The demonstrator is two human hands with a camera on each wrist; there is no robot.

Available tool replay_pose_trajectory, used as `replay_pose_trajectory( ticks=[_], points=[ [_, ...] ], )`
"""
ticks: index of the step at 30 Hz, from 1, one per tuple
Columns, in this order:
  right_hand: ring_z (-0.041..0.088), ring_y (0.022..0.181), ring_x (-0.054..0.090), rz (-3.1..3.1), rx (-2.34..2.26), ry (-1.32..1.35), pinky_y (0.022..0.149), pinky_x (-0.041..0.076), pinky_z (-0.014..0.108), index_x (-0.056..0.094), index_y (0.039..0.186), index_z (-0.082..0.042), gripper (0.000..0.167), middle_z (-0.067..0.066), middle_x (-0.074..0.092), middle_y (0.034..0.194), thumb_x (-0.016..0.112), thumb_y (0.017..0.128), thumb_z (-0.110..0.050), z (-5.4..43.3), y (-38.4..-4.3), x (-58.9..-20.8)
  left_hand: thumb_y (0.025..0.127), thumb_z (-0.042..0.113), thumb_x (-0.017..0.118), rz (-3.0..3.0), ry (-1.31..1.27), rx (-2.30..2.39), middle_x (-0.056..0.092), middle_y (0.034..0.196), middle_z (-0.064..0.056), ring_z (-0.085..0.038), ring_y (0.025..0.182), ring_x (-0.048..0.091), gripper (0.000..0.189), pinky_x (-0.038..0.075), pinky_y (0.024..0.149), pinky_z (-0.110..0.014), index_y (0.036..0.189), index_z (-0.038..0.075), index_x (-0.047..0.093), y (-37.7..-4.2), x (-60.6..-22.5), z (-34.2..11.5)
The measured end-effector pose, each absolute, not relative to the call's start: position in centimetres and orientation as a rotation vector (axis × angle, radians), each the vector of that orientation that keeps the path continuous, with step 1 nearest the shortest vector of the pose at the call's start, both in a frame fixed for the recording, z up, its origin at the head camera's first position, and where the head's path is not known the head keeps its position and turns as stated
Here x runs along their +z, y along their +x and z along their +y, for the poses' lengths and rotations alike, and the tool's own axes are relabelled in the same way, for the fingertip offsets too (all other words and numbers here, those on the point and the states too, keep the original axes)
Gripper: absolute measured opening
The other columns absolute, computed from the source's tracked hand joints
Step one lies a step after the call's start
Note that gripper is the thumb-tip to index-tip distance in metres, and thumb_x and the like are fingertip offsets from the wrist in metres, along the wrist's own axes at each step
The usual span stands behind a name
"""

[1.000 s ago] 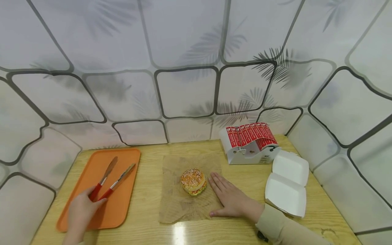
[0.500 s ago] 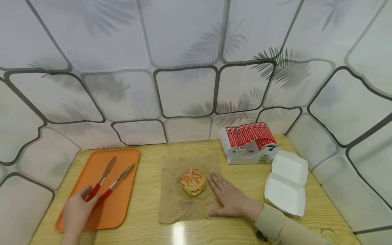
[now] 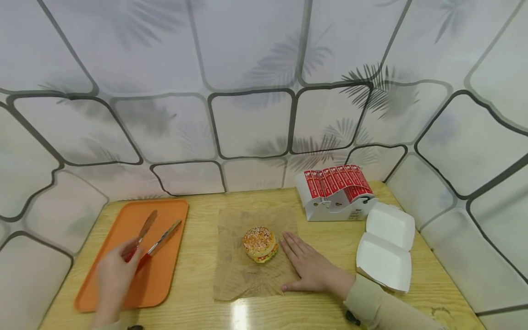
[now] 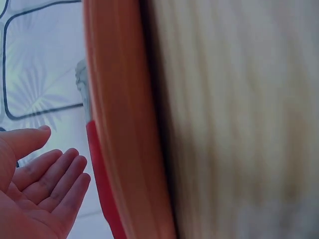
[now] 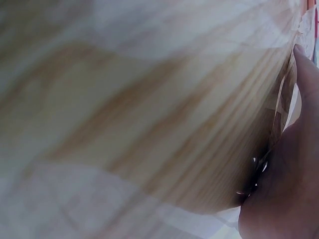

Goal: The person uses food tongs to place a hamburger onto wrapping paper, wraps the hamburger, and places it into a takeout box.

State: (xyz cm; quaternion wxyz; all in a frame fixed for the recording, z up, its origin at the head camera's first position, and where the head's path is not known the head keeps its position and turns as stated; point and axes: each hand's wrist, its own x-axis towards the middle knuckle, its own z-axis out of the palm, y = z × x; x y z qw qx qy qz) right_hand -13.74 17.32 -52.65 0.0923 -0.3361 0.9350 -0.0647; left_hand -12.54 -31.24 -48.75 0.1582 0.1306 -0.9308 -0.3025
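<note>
My left hand [image 3: 117,270] hovers over the orange tray [image 3: 165,279], near the red handles of two utensils. One is a table knife [image 3: 147,224]; the other utensil [image 3: 165,237] has a narrow metal end, its kind unclear. In the left wrist view the fingers are extended with the thumb apart, nothing in the palm, beside a red handle [image 4: 102,184]. My right hand [image 3: 309,268] rests flat on the right side of the brown paper sheet [image 3: 231,279], fingertips close to a sesame-bun hamburger [image 3: 259,243]. The right wrist view shows part of that hand [image 5: 286,184] low against the table.
Right of my right arm lies an open white clamshell box [image 3: 385,252]. Behind it stands a white holder [image 3: 342,213] with several red-and-white packets [image 3: 338,181]. A patterned wall [image 3: 251,123] closes off the back of the wooden table [image 3: 198,275].
My left hand shifts left a little, then back right and slightly forward over the handles. The utensils stay in place on the tray. My right hand and the hamburger have not moved.
</note>
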Motion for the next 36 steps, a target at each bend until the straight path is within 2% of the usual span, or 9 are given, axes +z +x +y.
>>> replay_pose_trajectory(
  ticks=[2, 3, 6, 7, 9, 15, 21, 26, 36],
  points=[
    [0.042, 0.165, 0.017, 2.78, -0.191, -1.003, 0.131, 0.033, 0.054, 0.019, 0.168, 0.003, 0.121, 0.026, 0.013, 0.177, 0.06, 0.09, -0.08, 17.3, -13.7, -52.5, 0.096, 0.011, 0.078, -2.653, 0.337, -0.856, 0.078, 0.117, -0.026, -0.046, 0.106, 0.075, 0.033, 0.034, 0.062, 0.002, 0.125, -0.005, 0.074, -12.9, -48.8, -30.8],
    [0.042, 0.165, 0.017, 2.781, -0.191, -1.006, 0.131, 0.033, 0.054, 0.019, 0.168, 0.003, 0.121, 0.026, 0.013, 0.177, 0.06, 0.09, -0.08, 17.3, -13.7, -52.4, 0.096, 0.011, 0.078, -2.645, 0.314, -0.851, 0.078, 0.117, -0.025, -0.046, 0.105, 0.075, 0.033, 0.04, 0.063, -0.002, 0.124, -0.005, 0.074, -13.1, -48.8, -30.6],
    [0.043, 0.164, 0.018, 2.785, -0.187, -1.013, 0.131, 0.033, 0.054, 0.019, 0.167, 0.004, 0.121, 0.027, 0.014, 0.176, 0.059, 0.09, -0.081, 17.3, -13.8, -52.4, 0.095, 0.01, 0.079, -2.621, 0.259, -0.826, 0.079, 0.114, -0.024, -0.045, 0.103, 0.076, 0.031, 0.058, 0.069, -0.021, 0.121, -0.005, 0.076, -13.6, -48.9, -29.8],
    [0.043, 0.164, 0.018, 2.783, -0.186, -1.014, 0.131, 0.033, 0.054, 0.02, 0.167, 0.004, 0.121, 0.027, 0.014, 0.176, 0.059, 0.09, -0.081, 17.3, -13.7, -52.4, 0.094, 0.009, 0.079, -2.613, 0.241, -0.827, 0.079, 0.113, -0.025, -0.045, 0.103, 0.076, 0.03, 0.061, 0.072, -0.03, 0.121, -0.005, 0.076, -13.7, -49.0, -29.5],
    [0.043, 0.164, 0.018, 2.783, -0.187, -1.012, 0.131, 0.034, 0.054, 0.02, 0.167, 0.004, 0.121, 0.027, 0.015, 0.176, 0.059, 0.09, -0.081, 17.3, -13.7, -52.4, 0.094, 0.007, 0.079, -2.604, 0.206, -0.843, 0.079, 0.112, -0.025, -0.045, 0.102, 0.077, 0.029, 0.063, 0.078, -0.046, 0.119, -0.006, 0.076, -14.0, -49.1, -28.8],
    [0.043, 0.164, 0.019, 2.783, -0.202, -0.999, 0.13, 0.035, 0.055, 0.02, 0.167, 0.003, 0.121, 0.026, 0.015, 0.176, 0.06, 0.09, -0.081, 17.4, -13.6, -52.2, 0.096, 0.007, 0.077, -2.626, 0.148, -0.935, 0.078, 0.116, -0.026, -0.045, 0.105, 0.076, 0.029, 0.063, 0.087, -0.058, 0.122, -0.005, 0.075, -15.0, -49.2, -26.7],
    [0.045, 0.163, 0.02, 2.786, -0.239, -1.019, 0.128, 0.036, 0.058, 0.021, 0.167, 0.004, 0.12, 0.028, 0.016, 0.176, 0.059, 0.091, -0.081, 17.4, -13.5, -52.2, 0.098, 0.006, 0.074, -2.641, 0.102, -0.987, 0.077, 0.118, -0.027, -0.045, 0.106, 0.075, 0.029, 0.06, 0.092, -0.061, 0.124, -0.007, 0.074, -16.1, -49.5, -25.1],
    [0.042, 0.164, 0.018, 2.78, -0.211, -1.005, 0.13, 0.034, 0.055, 0.02, 0.168, 0.003, 0.12, 0.026, 0.014, 0.176, 0.058, 0.091, -0.082, 17.4, -13.7, -52.4, 0.101, 0.008, 0.072, -2.675, 0.095, -1.031, 0.075, 0.124, -0.027, -0.045, 0.113, 0.073, 0.03, 0.059, 0.097, -0.06, 0.127, -0.006, 0.073, -17.0, -49.5, -23.7],
    [0.046, 0.163, 0.02, 2.789, -0.249, -1.045, 0.128, 0.036, 0.058, 0.022, 0.166, 0.005, 0.12, 0.029, 0.017, 0.175, 0.057, 0.091, -0.082, 17.5, -13.6, -52.3, 0.102, 0.012, 0.07, -2.745, 0.035, -1.089, 0.076, 0.122, -0.027, -0.045, 0.114, 0.072, 0.033, 0.06, 0.099, -0.059, 0.13, -0.007, 0.071, -18.5, -49.5, -21.1]
  ],
)
